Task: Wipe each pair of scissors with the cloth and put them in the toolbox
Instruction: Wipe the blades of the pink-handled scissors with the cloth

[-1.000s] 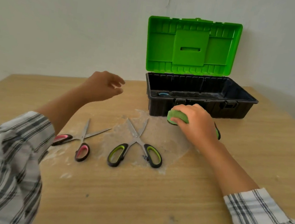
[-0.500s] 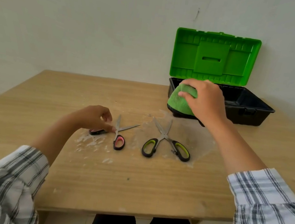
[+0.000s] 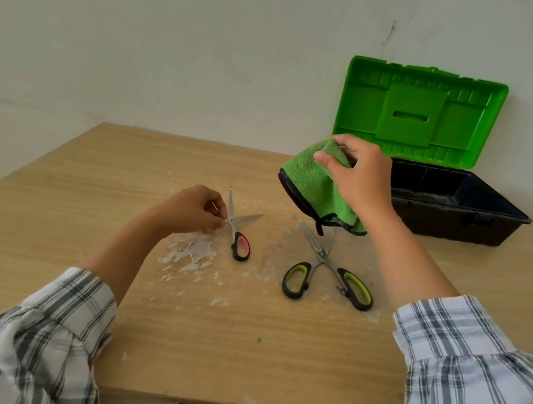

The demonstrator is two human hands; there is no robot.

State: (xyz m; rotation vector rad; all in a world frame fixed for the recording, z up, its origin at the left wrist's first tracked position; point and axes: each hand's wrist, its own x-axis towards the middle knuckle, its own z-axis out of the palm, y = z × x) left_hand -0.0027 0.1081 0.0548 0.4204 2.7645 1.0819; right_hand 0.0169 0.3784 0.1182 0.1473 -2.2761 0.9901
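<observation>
While the yellow-handled scissors point(image 3: 328, 275) lie open mid-desk, the left hand point(image 3: 190, 211) pinches the pink-handled scissors point(image 3: 238, 232) amid white residue point(image 3: 192, 249). Best lift them by one handle, blades away. The right hand point(image 3: 357, 176) grips the cloth point(image 3: 317, 184) aloft; the toolbox point(image 3: 452, 204) gapes at the far right corner.

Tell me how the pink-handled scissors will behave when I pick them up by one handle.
The pink scissors lie open, so the free blade will probably swing on its pivot. They look slim, likely light. White residue beside them suggests they may feel sticky or slippery.
</observation>
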